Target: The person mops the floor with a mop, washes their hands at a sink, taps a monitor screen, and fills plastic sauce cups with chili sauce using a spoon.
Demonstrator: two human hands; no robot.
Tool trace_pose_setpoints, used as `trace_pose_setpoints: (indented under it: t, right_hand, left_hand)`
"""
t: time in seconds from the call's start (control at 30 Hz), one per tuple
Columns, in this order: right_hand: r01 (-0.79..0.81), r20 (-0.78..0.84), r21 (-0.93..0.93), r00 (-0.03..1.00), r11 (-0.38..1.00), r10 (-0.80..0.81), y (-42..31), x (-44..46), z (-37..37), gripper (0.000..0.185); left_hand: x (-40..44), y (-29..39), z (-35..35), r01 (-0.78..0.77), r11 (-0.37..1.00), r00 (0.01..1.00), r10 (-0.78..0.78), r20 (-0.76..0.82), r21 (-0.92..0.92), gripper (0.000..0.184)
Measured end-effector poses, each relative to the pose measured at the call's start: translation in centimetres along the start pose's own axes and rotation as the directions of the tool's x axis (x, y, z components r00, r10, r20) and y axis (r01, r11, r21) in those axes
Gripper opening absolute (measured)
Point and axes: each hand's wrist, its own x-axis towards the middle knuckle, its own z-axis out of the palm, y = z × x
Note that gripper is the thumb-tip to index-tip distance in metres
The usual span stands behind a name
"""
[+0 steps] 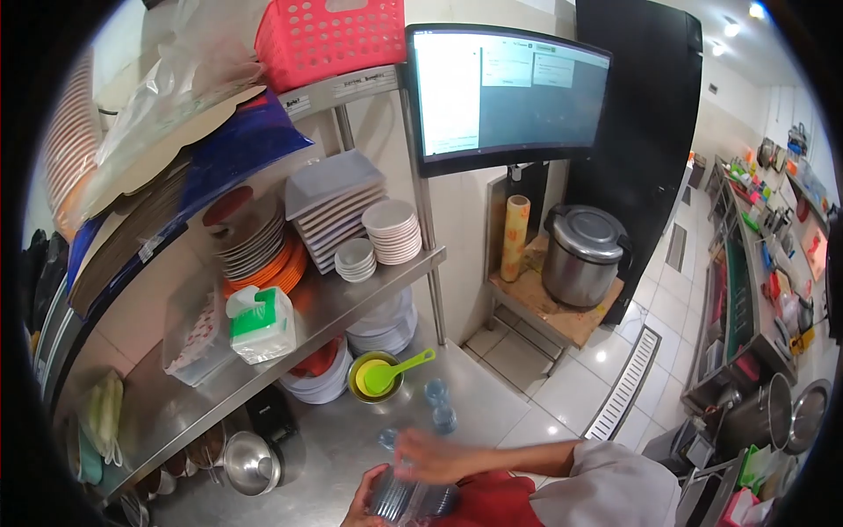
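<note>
My left hand (362, 502) is wrapped round a stack of clear ribbed plastic containers (397, 499) at the bottom of the view. Just above the stack is my right hand (428, 458), blurred by motion, so its fingers and anything in them cannot be made out. Small clear plastic pieces lie on the steel table: one (388, 438) beside my right hand, and two more (436, 393) (444, 420) a little farther up.
A bowl with a green scoop (383, 378) stands by stacked white plates (318, 382). Metal bowls (250, 463) sit beneath the steel shelf (356, 303), which holds dishes and a tissue pack (262, 325). A screen (514, 97) and steel pot (581, 259) are beyond.
</note>
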Motion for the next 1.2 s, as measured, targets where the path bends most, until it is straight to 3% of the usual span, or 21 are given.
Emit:
trace_pose_setpoints:
  t: [0.07, 0.1, 0.13, 0.17, 0.23, 0.4, 0.53, 0.63, 0.9, 1.2]
  right_hand:
    - [0.102, -0.418, -0.175, 0.893, 0.979, -0.168, -1.7, 1.1, -8.4, 0.061]
    - [0.115, -0.540, -0.423, 0.765, 0.899, -0.352, -3.2, 2.0, -14.0, 0.060]
    - [-0.022, -0.631, -0.650, 0.573, 0.760, -0.523, -4.6, 3.0, -19.7, 0.059]
    - [-0.236, -0.674, -0.735, 0.355, 0.636, -0.648, -6.1, 3.9, -25.3, 0.058]
    - [-0.397, -0.590, -0.776, 0.182, 0.490, -0.787, -7.8, 5.1, -34.3, 0.044]
    - [-0.500, -0.433, -0.833, 0.327, 0.235, -0.840, -7.7, 6.2, -43.8, 0.038]
    - [-0.539, -0.357, -0.823, 0.247, 0.179, -0.901, -9.3, 5.9, -48.4, 0.036]
    - [-0.430, -0.311, -0.884, 0.255, 0.181, -0.916, -11.1, 5.4, -50.2, 0.028]
    - [-0.400, -0.274, -0.907, 0.331, 0.129, -0.903, -11.0, 4.4, -51.2, 0.033]
    - [-0.399, -0.275, -0.908, 0.346, 0.124, -0.897, -10.8, 3.6, -50.6, 0.039]
  left_hand:
    - [0.0, -0.2, -0.4, 0.001, 1.000, 1.000, -0.001, 0.009, -0.003, 0.096]
    - [-0.1, -0.3, -0.4, 0.000, 1.000, 1.000, 0.001, 0.010, -0.009, 0.096]
    - [-0.1, -0.4, -0.5, -0.003, 1.000, 1.000, 0.003, 0.007, -0.014, 0.095]
    - [-0.1, -0.5, -0.6, -0.007, 1.000, 1.000, 0.007, 0.003, -0.021, 0.095]
    - [-0.2, -0.7, -0.8, -0.015, 0.999, 1.000, 0.015, -0.014, -0.036, 0.095]
    - [-0.3, -1.2, -1.3, -0.032, 0.996, 0.997, 0.025, -0.078, -0.082, 0.094]
    - [0.0, -2.1, -1.4, -0.026, 0.994, 0.993, 0.013, -0.119, -0.110, 0.093]
    - [0.6, -2.2, -1.4, -0.016, 0.992, 0.991, -0.001, -0.133, -0.128, 0.093]
    - [1.4, -3.0, -1.2, -0.004, 0.987, 0.987, -0.022, -0.156, -0.160, 0.091]
    - [1.0, -4.0, -2.0, -0.025, 0.976, 0.976, -0.022, -0.216, -0.215, 0.090]
